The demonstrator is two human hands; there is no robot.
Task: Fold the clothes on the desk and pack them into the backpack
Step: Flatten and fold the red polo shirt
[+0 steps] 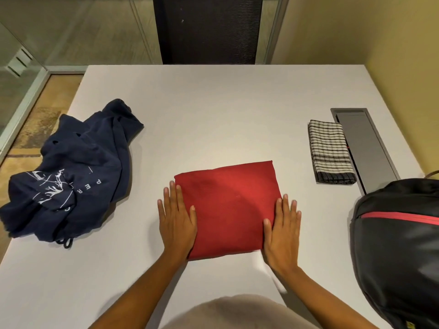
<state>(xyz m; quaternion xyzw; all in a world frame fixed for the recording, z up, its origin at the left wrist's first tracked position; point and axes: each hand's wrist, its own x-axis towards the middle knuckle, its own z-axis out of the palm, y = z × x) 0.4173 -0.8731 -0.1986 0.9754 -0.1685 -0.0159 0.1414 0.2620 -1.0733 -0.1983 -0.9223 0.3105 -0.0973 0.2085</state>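
A red garment (229, 207) lies folded into a neat rectangle at the middle of the white desk (213, 110). My left hand (177, 218) lies flat with straight fingers along its left edge. My right hand (281, 229) lies flat on its right edge, fingers straight. A crumpled navy T-shirt (71, 176) with a white print sits unfolded at the left. A folded checked cloth (330, 150) lies at the right. The black backpack (399, 248) with a red zip line stands at the desk's near right corner.
A grey cable hatch (367, 148) is set into the desk just right of the checked cloth. A dark chair back (206, 29) stands beyond the far edge. The desk's left edge drops to a patterned floor (35, 129).
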